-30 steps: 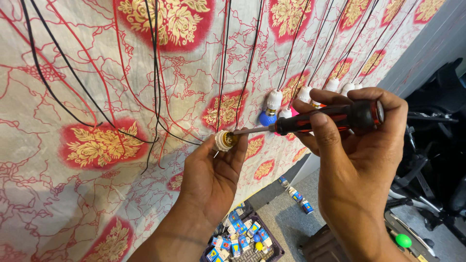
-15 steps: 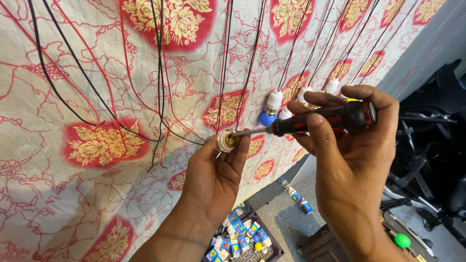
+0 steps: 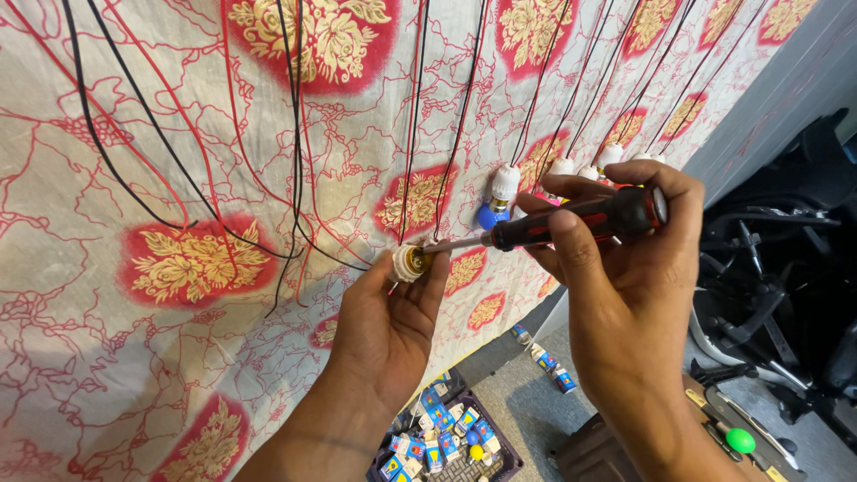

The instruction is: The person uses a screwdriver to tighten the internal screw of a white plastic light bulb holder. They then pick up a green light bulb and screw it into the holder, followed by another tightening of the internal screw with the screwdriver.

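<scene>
Pinching a small white lamp holder [image 3: 407, 263] between thumb and fingertips, the left hand [image 3: 388, 317] holds it up against the hanging cloth [image 3: 134, 357], near the middle of the scene. Its grip is pressed together on the holder's rim, with the open end turned right. A red wire and a black wire [image 3: 412, 116] run straight down the cloth into the holder from above.

From the right, the right hand [image 3: 625, 268] wraps its fingers tight round the black and red handle of a screwdriver [image 3: 571, 223]. This grip is pressed together on the handle, and the thin metal shaft reaches left so that its tip sits inside the holder's mouth.

Just beyond the screwdriver, farther right along the cloth, a blue and white bulb holder [image 3: 496, 201] hangs on its own wires, with a row of further white holders [image 3: 611, 155] behind it. The cloth is cream with red vine lines and red and gold flower patches.

Low down, between the forearms, a dark crate [image 3: 513, 460] holds many small blue and white boxes, and a few more small boxes [image 3: 544, 360] lie on the grey floor beside it. At far right stands dark machinery [image 3: 786, 268], and a green round knob [image 3: 739, 439] shows at the lower right.
</scene>
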